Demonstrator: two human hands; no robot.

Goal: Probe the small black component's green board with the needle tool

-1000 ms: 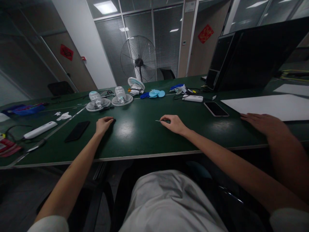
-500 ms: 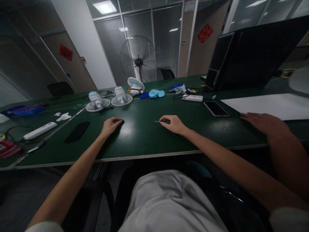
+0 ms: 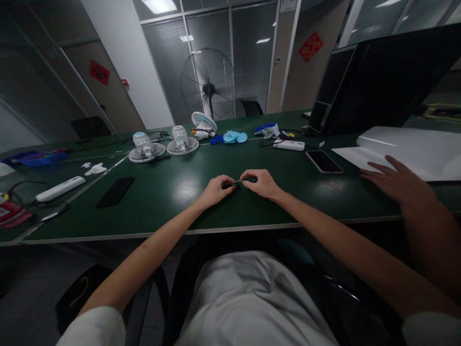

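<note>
Just in front of me, over the green table (image 3: 162, 206), my two hands are close together. My right hand (image 3: 265, 184) is closed around a small screwdriver (image 3: 252, 179) with a dark handle, its thin metal shaft pointing left. My left hand (image 3: 214, 190) pinches a small dark piece (image 3: 236, 185) whose kind I cannot make out. The shaft's tip reaches the left fingertips and that piece; whether it touches the piece is too small to tell.
A black phone (image 3: 115, 191) lies left, another phone (image 3: 324, 162) right. Small white fans (image 3: 183, 146) and blue parts (image 3: 235, 137) stand farther back. Another person's hand (image 3: 399, 182) rests on a white sheet (image 3: 425, 149) at right, near a large black monitor (image 3: 382, 81).
My left hand has moved right with the small dark piece, up to the screwdriver's tip. My right hand stays nearly in place. At right, the other person's white sheet has lifted and curled.
</note>
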